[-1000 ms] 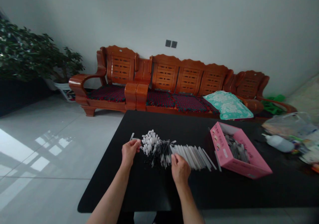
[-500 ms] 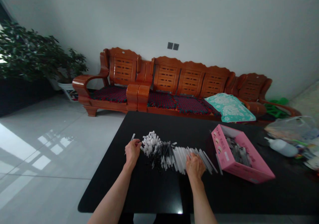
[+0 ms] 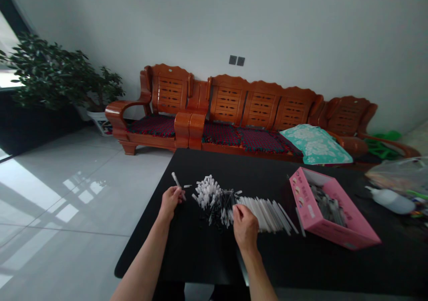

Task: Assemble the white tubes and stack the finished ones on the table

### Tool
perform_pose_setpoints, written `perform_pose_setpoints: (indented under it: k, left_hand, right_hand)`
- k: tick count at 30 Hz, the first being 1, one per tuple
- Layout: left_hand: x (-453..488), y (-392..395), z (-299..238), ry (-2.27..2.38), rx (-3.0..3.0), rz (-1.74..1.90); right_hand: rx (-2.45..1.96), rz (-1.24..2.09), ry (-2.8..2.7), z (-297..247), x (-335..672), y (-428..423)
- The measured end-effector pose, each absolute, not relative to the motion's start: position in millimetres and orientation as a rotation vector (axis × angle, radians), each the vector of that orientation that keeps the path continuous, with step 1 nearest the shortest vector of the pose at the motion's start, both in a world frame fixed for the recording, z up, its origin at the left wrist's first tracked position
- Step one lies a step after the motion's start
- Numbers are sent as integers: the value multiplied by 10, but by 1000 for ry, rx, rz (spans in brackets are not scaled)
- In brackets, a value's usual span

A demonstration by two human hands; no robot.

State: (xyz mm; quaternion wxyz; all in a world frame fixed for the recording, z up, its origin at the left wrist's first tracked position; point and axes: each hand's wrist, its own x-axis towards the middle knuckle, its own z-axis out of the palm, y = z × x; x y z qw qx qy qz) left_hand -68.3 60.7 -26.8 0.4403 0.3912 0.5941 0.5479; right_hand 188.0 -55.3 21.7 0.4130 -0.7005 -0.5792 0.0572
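Pale grey wall fills the far side, well beyond the pink box. Red-brown wooden seating runs before it, also beyond the box. Next in size is the black worktop, reaching out to both sides of the box and carrying it near its right part. Far to the left of the box, past the seating, stands a leafy plant; just beyond the box, on the seating, lies a turquoise cushion. The box itself holds many slim grey pieces. Left of the box, a row of translucent tubes lies side by side. The right hand is farther left, at that row's end, its fingers curled; I cannot tell whether its grip is together on something or apart. Continuing away from the box come dark slim parts, then a heap of white caps. Farthest left of the box, the left hand has its grip clamped on a whitish pen-like tube, held tilted.
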Motion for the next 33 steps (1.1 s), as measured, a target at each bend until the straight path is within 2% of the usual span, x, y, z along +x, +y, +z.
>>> perform_pose_setpoints:
  k: [3, 6, 9, 16, 21, 26, 33]
  left_hand:
    - [-476, 430, -120, 1073, 792, 1314]
    - [-272, 258, 20, 851, 677, 1265]
    - [-128, 147, 82, 772, 666, 1258]
    - [-34, 75, 50, 739, 648, 1221]
    - [-22, 90, 43, 721, 658, 1251]
    - [-2, 81, 70, 722, 689, 1273]
    - [16, 91, 42, 732, 667, 1265]
  right_hand:
    - [-1572, 662, -1405, 184, 1569, -519]
    - [-1404, 1236, -1122, 109, 1293, -469]
    - [-1249, 1511, -923, 49, 1129, -447]
    - [-1106, 1582, -810, 30, 1129, -502]
    - [-1268, 1356, -903, 63, 1186, -475]
    - [-1227, 1503, -816, 71, 1196, -442]
    - [-1316, 1372, -799, 50, 1223, -453]
